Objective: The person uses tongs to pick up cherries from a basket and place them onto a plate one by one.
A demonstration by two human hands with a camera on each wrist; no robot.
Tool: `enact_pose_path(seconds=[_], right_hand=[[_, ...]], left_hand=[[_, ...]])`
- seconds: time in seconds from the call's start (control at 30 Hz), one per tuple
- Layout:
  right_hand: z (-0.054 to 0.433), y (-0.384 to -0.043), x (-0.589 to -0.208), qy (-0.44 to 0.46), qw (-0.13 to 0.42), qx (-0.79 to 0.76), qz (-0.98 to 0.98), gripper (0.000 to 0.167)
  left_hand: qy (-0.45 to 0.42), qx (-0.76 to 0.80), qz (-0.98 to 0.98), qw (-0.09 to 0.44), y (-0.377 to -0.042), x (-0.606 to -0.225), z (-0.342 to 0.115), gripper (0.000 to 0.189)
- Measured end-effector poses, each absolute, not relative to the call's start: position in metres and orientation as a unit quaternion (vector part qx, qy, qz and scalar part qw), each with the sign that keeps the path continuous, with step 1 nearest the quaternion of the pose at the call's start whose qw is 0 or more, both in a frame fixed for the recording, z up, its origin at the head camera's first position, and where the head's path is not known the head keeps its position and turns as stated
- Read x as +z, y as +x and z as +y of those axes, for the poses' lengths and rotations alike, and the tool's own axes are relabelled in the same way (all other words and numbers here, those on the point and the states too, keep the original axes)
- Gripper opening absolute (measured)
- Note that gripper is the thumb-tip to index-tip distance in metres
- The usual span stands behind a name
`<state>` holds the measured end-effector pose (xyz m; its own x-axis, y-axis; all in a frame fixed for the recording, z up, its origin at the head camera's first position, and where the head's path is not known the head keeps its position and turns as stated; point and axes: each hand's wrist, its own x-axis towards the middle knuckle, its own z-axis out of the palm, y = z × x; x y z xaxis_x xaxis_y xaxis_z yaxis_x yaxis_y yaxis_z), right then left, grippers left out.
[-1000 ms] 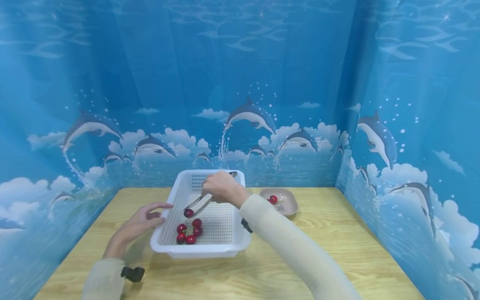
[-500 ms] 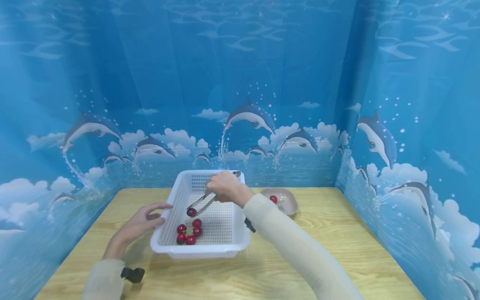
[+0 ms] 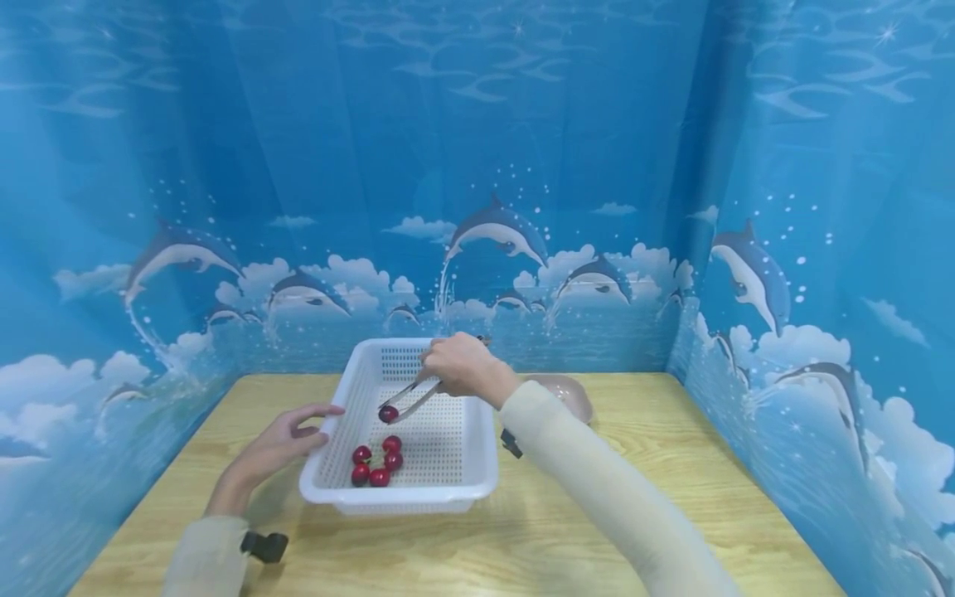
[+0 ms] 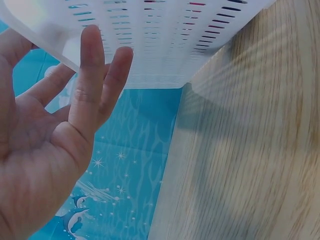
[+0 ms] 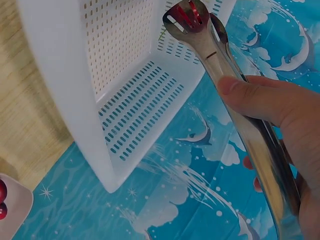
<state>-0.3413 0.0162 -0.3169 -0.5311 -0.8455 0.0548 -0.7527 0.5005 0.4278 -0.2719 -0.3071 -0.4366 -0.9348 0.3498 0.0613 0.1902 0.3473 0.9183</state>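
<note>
My right hand [image 3: 466, 365] grips silver metal tongs [image 5: 245, 130] above the white perforated basket [image 3: 395, 496]. Between the tongs' slotted tips is a dark red cherry [image 3: 388, 414], and in the right wrist view this cherry [image 5: 187, 15] shows through the slots. Several other cherries [image 3: 379, 478] lie clustered on the basket floor near its front left corner. At the basket's left rim rests my left hand [image 3: 287, 438]. Its extended fingers [image 4: 90, 75] touch the outer wall in the left wrist view.
A small pinkish dish [image 3: 573, 398] stands right of the basket, partly hidden by the right sleeve. Cherries [image 5: 2, 192] sit in it at the right wrist view's edge. The wood-grain table [image 3: 634, 464] meets blue dolphin-print curtains [image 3: 597, 166] behind and on both sides.
My right hand has moved right and slightly away from me, carrying the cherry in the tongs. Its sleeve now covers the cherry in the dish. The left hand stays put.
</note>
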Motion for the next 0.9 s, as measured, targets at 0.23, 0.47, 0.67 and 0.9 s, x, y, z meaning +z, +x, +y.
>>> enact_pose_path(seconds=[0.23,0.47,0.67,0.9], right_hand=[[0.028,-0.339,-0.308,0.461,0.14,-0.183,-0.857,0.035],[0.04,-0.336,-0.303,0.463,0.151,-0.169,-0.857,0.036],[0.052,-0.336,-0.302,0.458,0.152,-0.156,-0.862,0.036],[0.065,-0.336,-0.299,0.444,0.142,-0.147,-0.873,0.039]], left_hand=[[0.165,0.55,0.815,0.074,-0.271,-0.436,-0.307,0.054],[0.162,0.551,0.815,0.077,-0.271,-0.435,-0.306,0.055],[0.161,0.546,0.819,0.071,-0.271,-0.435,-0.306,0.055],[0.166,0.541,0.822,0.066,-0.271,-0.435,-0.306,0.055]])
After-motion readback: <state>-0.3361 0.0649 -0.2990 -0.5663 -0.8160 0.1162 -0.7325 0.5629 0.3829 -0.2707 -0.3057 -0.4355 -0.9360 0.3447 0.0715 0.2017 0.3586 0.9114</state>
